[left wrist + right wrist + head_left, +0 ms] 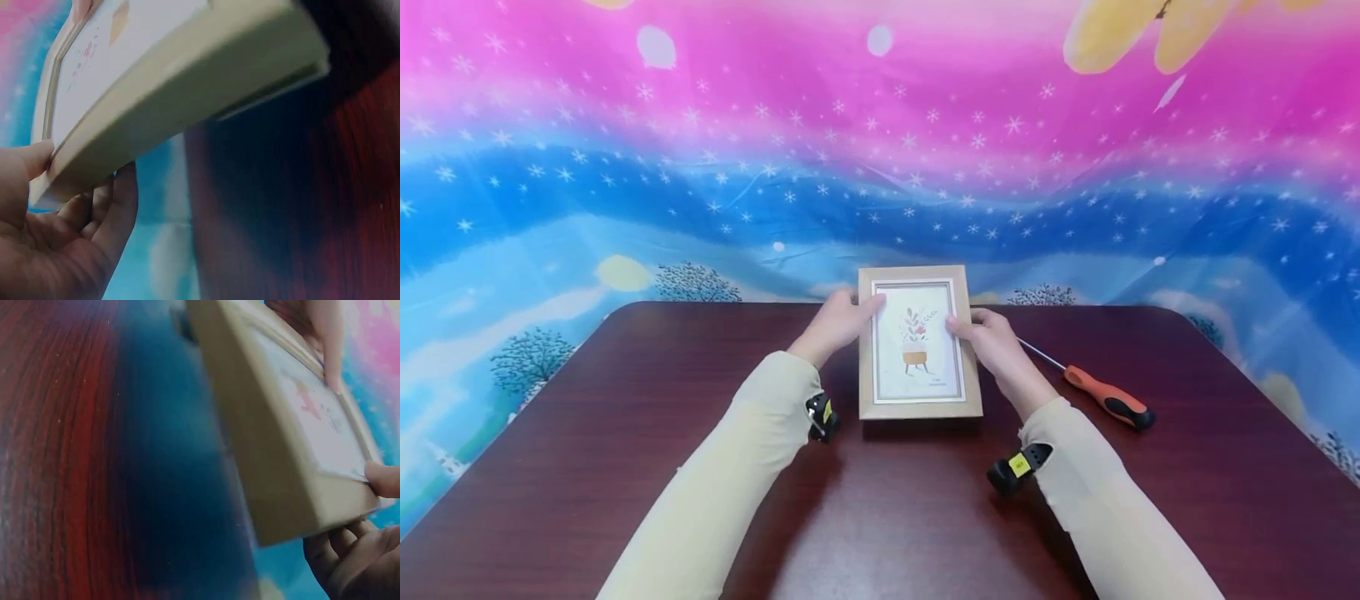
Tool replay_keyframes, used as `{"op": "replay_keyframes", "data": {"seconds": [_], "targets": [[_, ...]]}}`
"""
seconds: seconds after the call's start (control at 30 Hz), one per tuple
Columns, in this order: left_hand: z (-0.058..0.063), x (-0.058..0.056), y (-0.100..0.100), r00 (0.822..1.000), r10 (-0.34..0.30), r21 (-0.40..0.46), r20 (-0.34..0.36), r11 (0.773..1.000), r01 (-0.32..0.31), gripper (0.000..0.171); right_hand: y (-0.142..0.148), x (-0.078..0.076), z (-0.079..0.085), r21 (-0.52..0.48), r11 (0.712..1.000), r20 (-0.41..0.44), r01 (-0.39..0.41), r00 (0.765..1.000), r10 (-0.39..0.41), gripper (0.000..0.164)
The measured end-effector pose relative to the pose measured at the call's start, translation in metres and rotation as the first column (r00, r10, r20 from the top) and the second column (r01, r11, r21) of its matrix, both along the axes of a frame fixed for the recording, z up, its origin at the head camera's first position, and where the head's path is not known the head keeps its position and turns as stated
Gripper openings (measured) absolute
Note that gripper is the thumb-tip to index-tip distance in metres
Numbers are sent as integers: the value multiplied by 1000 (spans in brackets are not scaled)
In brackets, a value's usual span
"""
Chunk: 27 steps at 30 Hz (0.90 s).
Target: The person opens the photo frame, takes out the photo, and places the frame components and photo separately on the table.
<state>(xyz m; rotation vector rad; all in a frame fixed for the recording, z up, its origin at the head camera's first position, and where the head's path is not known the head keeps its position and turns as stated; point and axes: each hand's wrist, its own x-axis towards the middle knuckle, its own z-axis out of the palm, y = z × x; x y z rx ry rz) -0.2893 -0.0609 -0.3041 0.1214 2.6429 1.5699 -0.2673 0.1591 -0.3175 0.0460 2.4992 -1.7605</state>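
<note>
Both hands hold a light wood picture frame (868, 367) tilted up above the table, its printed side facing me. The print shows a plant in a legged pot. My left hand (837, 321) grips the frame's upper left side, thumb on the front; in the left wrist view its fingers (122, 200) curl behind the back edge. My right hand (996, 342) grips the right side, thumb (382, 479) on the front and fingers behind, as the right wrist view shows. The frame's back is mostly hidden.
A screwdriver (1108, 398) with an orange and black handle lies on the dark red-brown table (887, 517), right of my right hand. Its shaft tip is hidden behind that hand. A pink and blue patterned cloth (850, 125) hangs behind the table's far edge.
</note>
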Motion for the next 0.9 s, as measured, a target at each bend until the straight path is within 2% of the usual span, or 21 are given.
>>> {"op": "replay_keyframes", "data": {"seconds": [0.1, 0.3, 0.5, 0.67, 0.9], "targets": [[-4, -7, -3, 997, -17, 10, 78, 1000, 16, 43, -3, -6, -6, -6, 1000, 73, -18, 997, 18, 53], [-18, -12, 0, 979, 37, -31, 199, 999, -31, 34, -6, -16, -20, 35, 998, 183, -52, 982, 44, 48], [-28, -12, 6, 979, 66, -128, 192, 991, -42, 30, -5, -22, -26, 40, 996, 240, -81, 968, 69, 40], [-30, -8, 7, 985, 58, -238, 164, 971, -18, 26, -5, -24, -24, 158, 979, 240, -129, 967, 89, 41], [-27, -5, 8, 981, 71, -270, 179, 963, -21, 30, -6, -27, -26, 262, 954, 233, -147, 969, 85, 48]]}}
